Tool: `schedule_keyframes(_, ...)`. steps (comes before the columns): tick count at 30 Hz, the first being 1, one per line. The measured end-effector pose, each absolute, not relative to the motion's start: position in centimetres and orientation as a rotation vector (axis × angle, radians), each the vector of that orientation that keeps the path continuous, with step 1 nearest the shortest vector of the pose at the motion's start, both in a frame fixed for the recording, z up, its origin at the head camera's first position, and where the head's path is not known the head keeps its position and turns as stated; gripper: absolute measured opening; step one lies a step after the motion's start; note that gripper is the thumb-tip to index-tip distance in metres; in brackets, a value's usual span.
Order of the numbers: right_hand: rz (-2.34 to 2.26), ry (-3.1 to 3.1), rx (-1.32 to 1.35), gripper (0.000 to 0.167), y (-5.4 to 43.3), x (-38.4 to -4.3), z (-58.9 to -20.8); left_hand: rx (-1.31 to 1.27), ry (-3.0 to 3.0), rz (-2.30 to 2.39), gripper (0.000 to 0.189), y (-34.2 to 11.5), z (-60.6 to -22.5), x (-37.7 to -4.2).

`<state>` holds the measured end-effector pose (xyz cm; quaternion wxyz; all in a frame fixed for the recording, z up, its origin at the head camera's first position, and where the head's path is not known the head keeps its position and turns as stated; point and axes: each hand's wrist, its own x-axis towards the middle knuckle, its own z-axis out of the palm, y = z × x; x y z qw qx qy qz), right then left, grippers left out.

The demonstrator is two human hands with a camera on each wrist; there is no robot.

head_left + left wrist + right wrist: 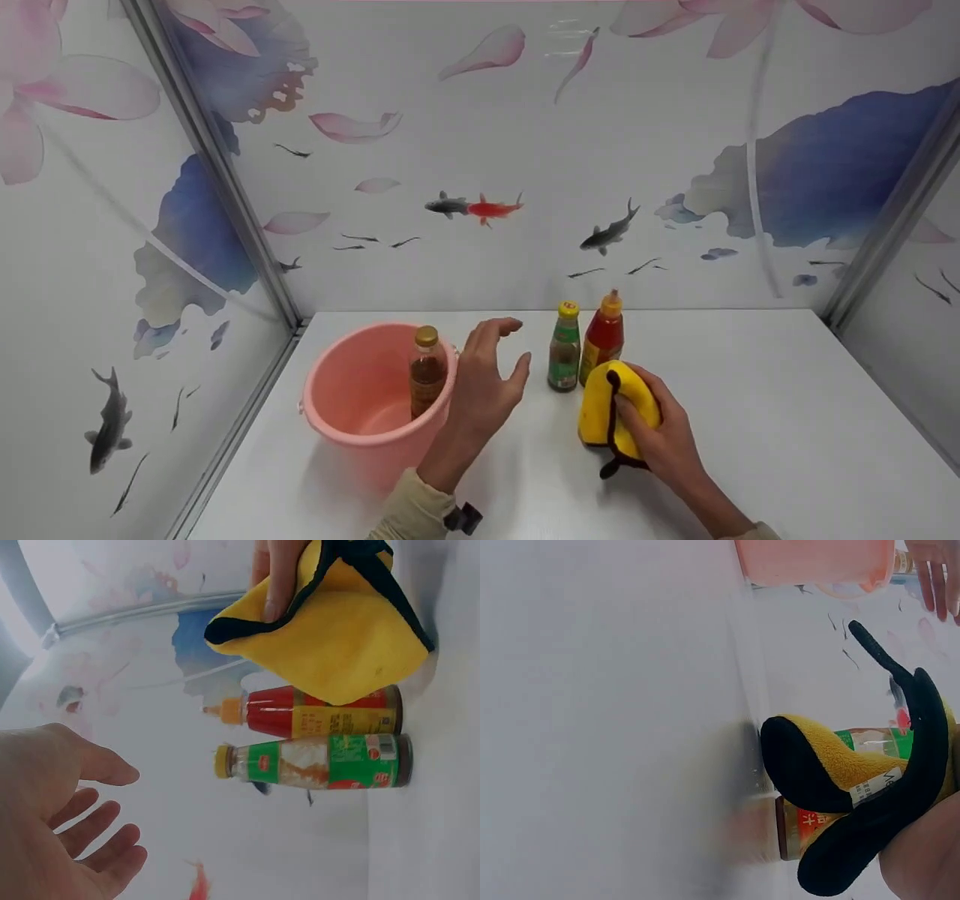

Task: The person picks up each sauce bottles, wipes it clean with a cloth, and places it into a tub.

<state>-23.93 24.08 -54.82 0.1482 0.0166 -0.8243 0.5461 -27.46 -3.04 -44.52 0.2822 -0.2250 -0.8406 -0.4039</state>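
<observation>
In my right hand [671, 431] I grip a folded yellow cloth [596, 412] with black edging and a black hanging loop. It is held up in front of two bottles, partly covering the red sauce bottle [604, 330] with an orange nozzle cap. Beside that one stands a glass bottle [564, 356] with a yellow cap and green label. My left hand [487, 382] is raised by the bucket's right rim, fingers spread and holding nothing. Inside the pink bucket [330, 427] a brown bottle [426, 375] with a gold cap stands upright against the right wall.
The white table [780, 420] carries everything and ends at a back wall [480, 262] printed with fish and petals. A printed side panel [97, 300] rises on the left behind a metal frame post [217, 165].
</observation>
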Motion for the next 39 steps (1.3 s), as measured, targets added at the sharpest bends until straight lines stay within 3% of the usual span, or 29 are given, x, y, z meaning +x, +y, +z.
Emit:
schedule_keyframes(8,1.563,-2.388,0.006,0.058,24.5,-24.1,-54.9,-0.606,-2.42,-1.307,0.05,0.6,-48.4,-29.7)
schedule_keyframes(22,1.548,-2.38,-0.001,0.056,24.7,-24.2,-55.4,-0.283,-2.591,-1.429,0.076,5.0,-52.4,-33.7)
schedule_keyframes(39,1.561,-2.359,0.044,0.056,24.7,-24.5,-55.3,-0.347,-2.567,-1.626,0.064,5.6,-54.4,-35.4)
